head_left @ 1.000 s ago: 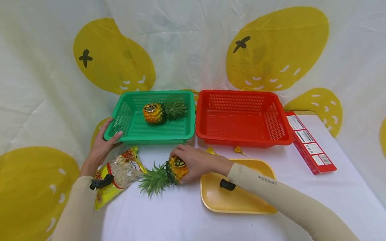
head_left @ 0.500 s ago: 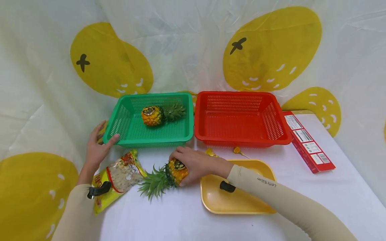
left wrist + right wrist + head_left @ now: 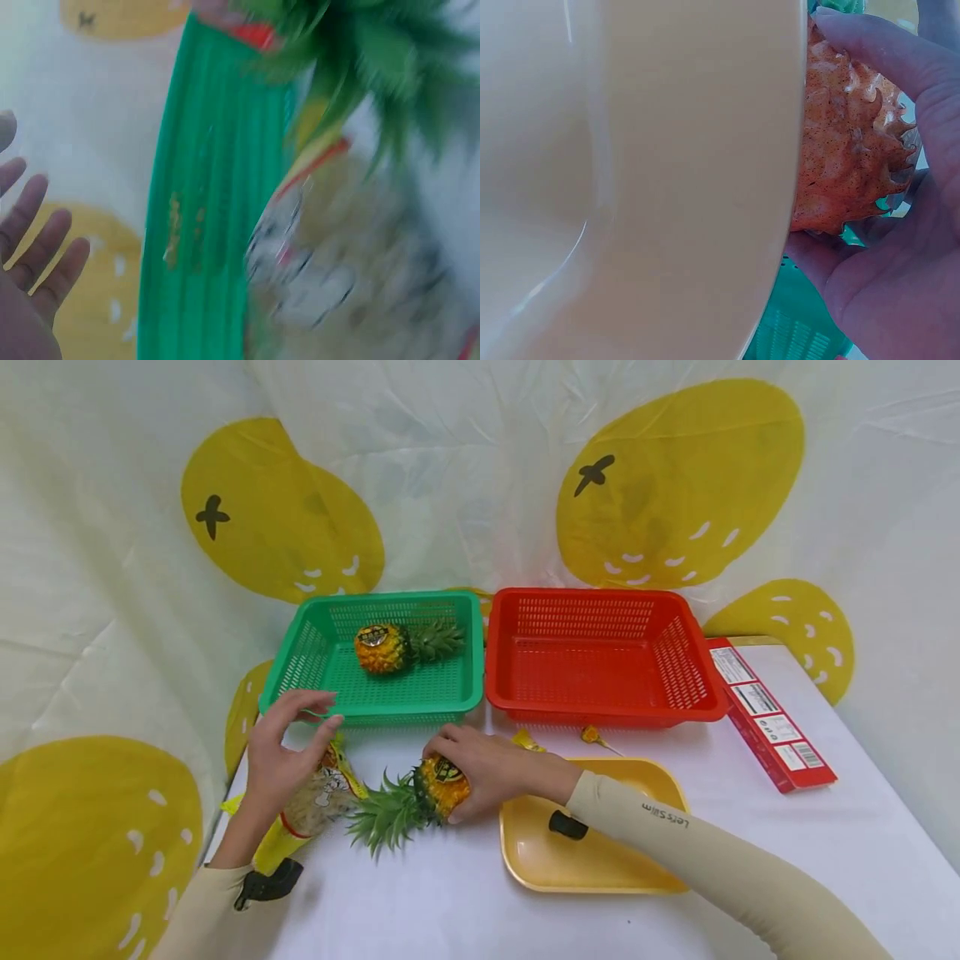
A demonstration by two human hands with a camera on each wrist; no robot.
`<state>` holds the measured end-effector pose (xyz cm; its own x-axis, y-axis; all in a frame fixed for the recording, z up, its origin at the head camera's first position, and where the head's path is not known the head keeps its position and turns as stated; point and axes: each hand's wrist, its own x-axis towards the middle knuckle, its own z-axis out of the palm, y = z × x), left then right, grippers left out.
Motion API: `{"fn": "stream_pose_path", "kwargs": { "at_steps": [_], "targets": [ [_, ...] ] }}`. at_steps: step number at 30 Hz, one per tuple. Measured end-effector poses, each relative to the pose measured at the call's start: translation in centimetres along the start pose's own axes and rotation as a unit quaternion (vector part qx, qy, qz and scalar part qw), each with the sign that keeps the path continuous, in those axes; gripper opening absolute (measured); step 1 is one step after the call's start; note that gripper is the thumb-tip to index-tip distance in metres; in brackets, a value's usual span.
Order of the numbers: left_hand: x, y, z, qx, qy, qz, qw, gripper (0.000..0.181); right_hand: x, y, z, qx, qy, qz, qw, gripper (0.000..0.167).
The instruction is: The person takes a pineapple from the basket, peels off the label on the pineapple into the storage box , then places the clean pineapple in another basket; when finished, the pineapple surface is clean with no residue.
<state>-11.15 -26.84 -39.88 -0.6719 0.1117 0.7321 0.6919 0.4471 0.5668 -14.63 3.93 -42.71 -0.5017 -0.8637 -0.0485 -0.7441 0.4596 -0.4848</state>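
Observation:
My right hand (image 3: 491, 772) grips the body of a small pineapple (image 3: 441, 787) lying on the white table, its leafy crown pointing left; in the right wrist view the thumb and fingers curl round the fruit (image 3: 847, 142). My left hand (image 3: 281, 760) is raised above a yellow snack bag (image 3: 318, 806), fingers spread and holding nothing. Its fingertips overlap the near left corner of the green basket (image 3: 375, 714) in the head view; in the left wrist view the fingers (image 3: 45, 247) are apart from the basket wall. A second pineapple (image 3: 382, 648) lies inside that basket.
Beside the green basket stands a red basket (image 3: 607, 706). Below it is a shallow yellow tray (image 3: 592, 868), partly under my right forearm. A lollipop (image 3: 592, 735) and a small yellow wrapped item (image 3: 527, 740) lie between them. A long red box (image 3: 772, 718) rests at right.
My left hand has left the green basket's left side and moved right and toward me, over the snack bag. My right hand keeps its grip on the pineapple, nearly still.

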Motion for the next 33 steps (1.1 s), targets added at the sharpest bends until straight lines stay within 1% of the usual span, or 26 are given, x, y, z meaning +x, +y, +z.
{"fn": "stream_pose_path", "kwargs": {
  "at_steps": [1, 3, 5, 7, 10, 12, 14, 17, 19, 22, 28, 33],
  "targets": [
    [-0.3, 0.1, 0.5, -0.01, -0.009, 0.002, 0.9999, 0.027, 0.0, 0.0, 0.0, 0.001, 0.0, -0.001, 1.0, 0.081],
    [-1.1, -0.1, 1.4, -0.015, -0.029, 0.0, 0.9995, 0.031, 0.0, 0.1, 0.0, 0.0, 0.0, -0.003, 1.0, 0.081],
    [-1.9, -0.6, 2.2, -0.013, -0.049, -0.011, 0.9987, 0.037, 0.0, 0.1, 0.0, 0.0, 0.001, -0.004, 1.0, 0.081],
    [-2.6, -1.0, 2.8, -0.009, -0.073, -0.029, 0.9969, 0.045, 0.0, 0.2, 0.0, -0.001, 0.003, -0.004, 1.0, 0.08],
    [-3.4, -1.1, 3.4, -0.004, -0.11, -0.064, 0.9918, 0.057, 0.0, 0.2, 0.1, -0.003, 0.006, -0.005, 1.0, 0.08],
    [-3.9, -0.9, 3.8, 0.0, -0.133, -0.084, 0.9877, 0.06, -0.1, 0.3, 0.2, -0.003, 0.006, -0.006, 1.0, 0.081],
    [-4.3, -0.7, 4.2, 0.006, -0.155, -0.096, 0.9833, 0.061, -0.1, 0.3, 0.3, -0.002, 0.006, -0.006, 1.0, 0.081],
    [-4.9, -0.3, 4.8, 0.032, -0.185, -0.098, 0.9774, 0.062, -0.2, 0.3, 0.3, -0.002, 0.01, -0.007, 0.9999, 0.081],
    [-5.3, -0.1, 5.3, 0.05, -0.2, -0.095, 0.9739, 0.063, -0.2, 0.4, 0.3, -0.005, 0.012, -0.007, 0.9999, 0.082],
    [-6.0, 0.2, 5.9, 0.073, -0.212, -0.094, 0.9699, 0.07, -0.2, 0.4, 0.3, -0.007, 0.013, -0.006, 0.9999, 0.083],
    [-7.2, 0.2, 6.8, 0.082, -0.22, -0.108, 0.966, 0.071, -0.3, 0.4, 0.5, -0.003, 0.015, 0.002, 0.9999, 0.083],
    [-7.7, 0.2, 7.4, 0.093, -0.217, -0.11, 0.9655, 0.071, -0.3, 0.3, 0.6, 0.002, 0.016, 0.005, 0.9999, 0.083]
  ]
}}
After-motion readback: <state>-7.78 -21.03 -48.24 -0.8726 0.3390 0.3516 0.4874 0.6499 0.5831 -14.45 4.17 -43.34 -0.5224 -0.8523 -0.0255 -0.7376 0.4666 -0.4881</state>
